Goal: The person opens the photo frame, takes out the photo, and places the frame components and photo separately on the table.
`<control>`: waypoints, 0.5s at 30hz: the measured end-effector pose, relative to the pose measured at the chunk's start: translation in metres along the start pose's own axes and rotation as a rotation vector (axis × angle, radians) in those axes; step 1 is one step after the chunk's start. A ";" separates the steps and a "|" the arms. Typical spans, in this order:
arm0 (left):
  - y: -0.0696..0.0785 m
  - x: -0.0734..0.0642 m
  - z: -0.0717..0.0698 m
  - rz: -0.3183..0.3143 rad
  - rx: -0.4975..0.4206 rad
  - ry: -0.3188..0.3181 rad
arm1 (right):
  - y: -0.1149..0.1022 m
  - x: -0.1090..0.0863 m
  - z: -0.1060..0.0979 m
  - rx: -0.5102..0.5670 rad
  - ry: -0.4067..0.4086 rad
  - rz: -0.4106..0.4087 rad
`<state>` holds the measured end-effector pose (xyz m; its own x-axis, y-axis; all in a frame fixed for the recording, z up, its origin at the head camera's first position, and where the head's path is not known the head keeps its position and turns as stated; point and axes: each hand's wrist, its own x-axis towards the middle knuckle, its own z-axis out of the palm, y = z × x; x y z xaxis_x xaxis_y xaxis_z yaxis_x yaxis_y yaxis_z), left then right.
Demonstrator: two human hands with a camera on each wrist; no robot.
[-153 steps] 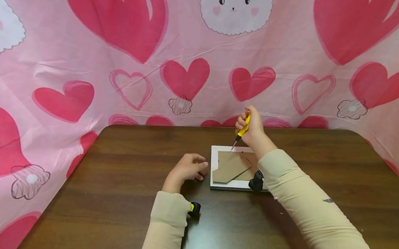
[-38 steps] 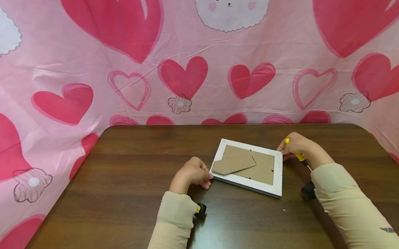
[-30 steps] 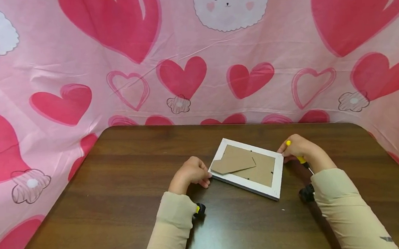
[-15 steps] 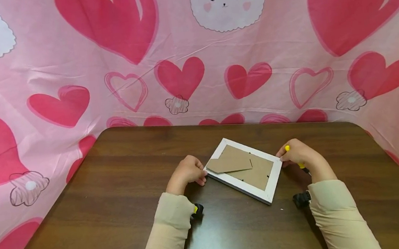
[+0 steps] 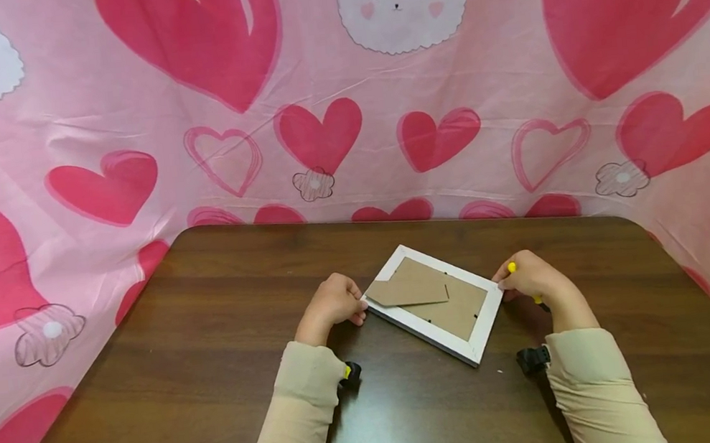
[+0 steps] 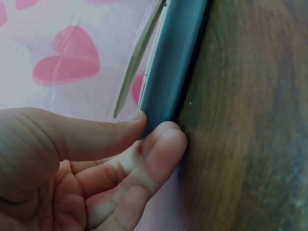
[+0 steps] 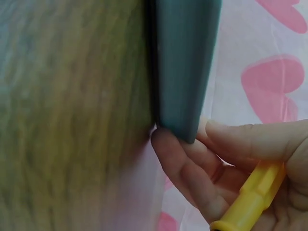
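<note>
A picture frame [image 5: 486, 319] lies face down at an angle on the table, its back with a white border and brown backing board [image 5: 464, 305] upward. The cardboard easel flap [image 5: 409, 292] is slightly raised, as the left wrist view shows. At the frame's left corner my left hand [image 5: 332, 302] pinches the edge between thumb and fingers. My right hand [image 5: 533, 278] grips the opposite corner, thumb above and fingertips at the lower edge. Tucked in that same palm is a screwdriver with a yellow handle [image 7: 255, 197]; its shaft is hidden now.
The brown wooden table [image 5: 216, 380] extends all round the frame. A pink cloth [image 5: 311, 53] printed with hearts hangs behind its far edge. One tiny white speck [image 5: 499, 371] lies near the frame's front corner. Black wrist cameras [image 5: 532, 359] sit under both cuffs.
Earlier the right hand held the screwdriver's tip against the frame's back. Since then both hands have taken the frame's corners and turned it clockwise, the right hand drawing slightly nearer.
</note>
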<state>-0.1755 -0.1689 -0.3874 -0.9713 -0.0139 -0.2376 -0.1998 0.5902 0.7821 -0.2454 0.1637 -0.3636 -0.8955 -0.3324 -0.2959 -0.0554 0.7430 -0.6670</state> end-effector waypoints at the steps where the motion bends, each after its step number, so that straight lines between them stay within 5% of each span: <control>1: 0.000 0.000 0.001 0.002 -0.001 0.003 | 0.001 -0.001 0.000 -0.001 -0.006 -0.005; 15: -0.001 -0.005 0.013 -0.008 -0.046 0.027 | 0.010 -0.012 -0.003 -0.030 -0.065 -0.080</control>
<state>-0.1690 -0.1589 -0.3950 -0.9727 -0.0403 -0.2287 -0.2124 0.5523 0.8061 -0.2370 0.1771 -0.3646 -0.8572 -0.4275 -0.2870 -0.1395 0.7293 -0.6698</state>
